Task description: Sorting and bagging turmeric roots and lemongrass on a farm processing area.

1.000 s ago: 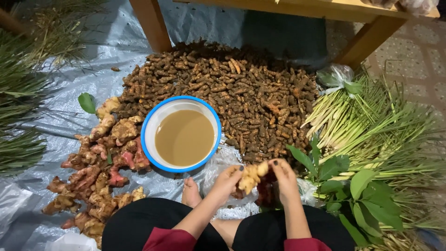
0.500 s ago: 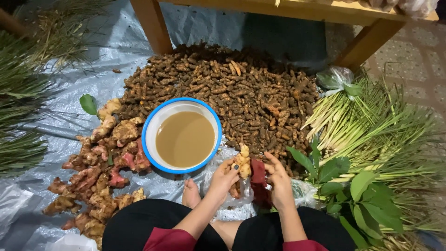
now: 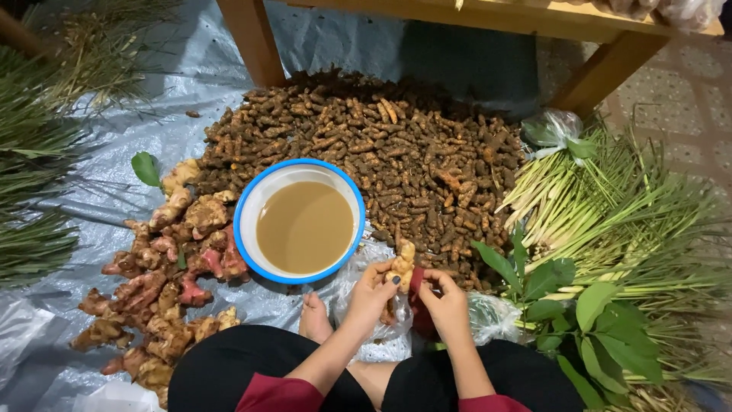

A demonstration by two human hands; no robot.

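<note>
Hands, left [image 3: 371, 294] and right [image 3: 444, 301], grip shut on ginger root [image 3: 401, 263] beside basin rim [image 3: 345, 263].

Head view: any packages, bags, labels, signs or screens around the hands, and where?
Clear plastic bag: far right, tied over the lemongrass tops, crumpled, greenery inside.
Clear plastic bag: beside the right hand, crumpled, shiny.
Clear plastic: under the left hand, crumpled.
No labels, signs or screens.
</note>
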